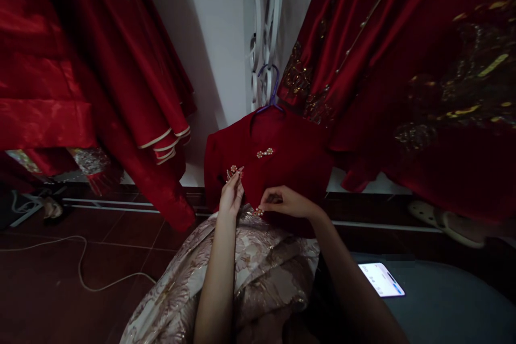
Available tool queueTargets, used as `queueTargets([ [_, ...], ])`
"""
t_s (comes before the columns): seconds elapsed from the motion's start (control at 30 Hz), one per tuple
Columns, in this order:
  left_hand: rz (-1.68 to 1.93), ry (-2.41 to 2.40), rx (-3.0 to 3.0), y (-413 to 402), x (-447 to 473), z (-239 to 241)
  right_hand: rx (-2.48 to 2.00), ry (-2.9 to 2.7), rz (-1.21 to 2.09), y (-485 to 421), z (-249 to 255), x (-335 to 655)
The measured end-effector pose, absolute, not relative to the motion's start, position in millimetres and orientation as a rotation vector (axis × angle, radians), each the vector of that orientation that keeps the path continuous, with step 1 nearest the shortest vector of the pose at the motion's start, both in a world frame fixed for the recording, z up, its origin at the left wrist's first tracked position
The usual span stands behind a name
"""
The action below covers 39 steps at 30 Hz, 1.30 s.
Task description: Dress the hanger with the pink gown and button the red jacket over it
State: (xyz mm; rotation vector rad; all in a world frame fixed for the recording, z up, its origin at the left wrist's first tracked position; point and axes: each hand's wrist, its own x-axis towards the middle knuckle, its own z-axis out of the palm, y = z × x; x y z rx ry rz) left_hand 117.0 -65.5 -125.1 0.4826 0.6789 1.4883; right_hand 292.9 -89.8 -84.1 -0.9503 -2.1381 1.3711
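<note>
A small dark red jacket [290,161] hangs on a blue hanger [269,86] in front of me, with pearl clasps [265,153] down its front. My left hand [231,196] pinches a pearl clasp [234,172] at the jacket's left edge. My right hand [284,203] pinches another clasp [258,212] near the jacket's lower hem. Both arms reach up from the bottom of the view over a beige patterned fabric [250,274].
Long red gowns [121,80] hang at the left, and gold-embroidered red gowns [423,80] at the right. White hangers [266,27] hang on the white wall. A lit phone [381,279] lies on a grey surface at the right. A white cable [80,263] trails on the dark floor.
</note>
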Motion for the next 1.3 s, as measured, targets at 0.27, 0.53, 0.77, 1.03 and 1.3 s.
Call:
queueTargets([
  [0.27,1.523,0.771,0.566,-68,116,-129,-0.957,-2.162,1.396,-91,-85,292],
  [0.53,1.522,0.938,1.373,-58,131,-92,-0.931,-2.213,1.486,-99,-66,313],
  [0.77,1.293,1.313,2.464,-30,136,-50,-0.998,-2.25,1.546,-102,-58,326],
  [1.03,1.148,1.117,2.762,-25,133,-36,-1.101,-2.073,1.2,-96,-55,339],
  [1.3,1.199,0.974,2.782,-22,130,-33,-1.1,-1.97,1.066,-93,-51,345],
])
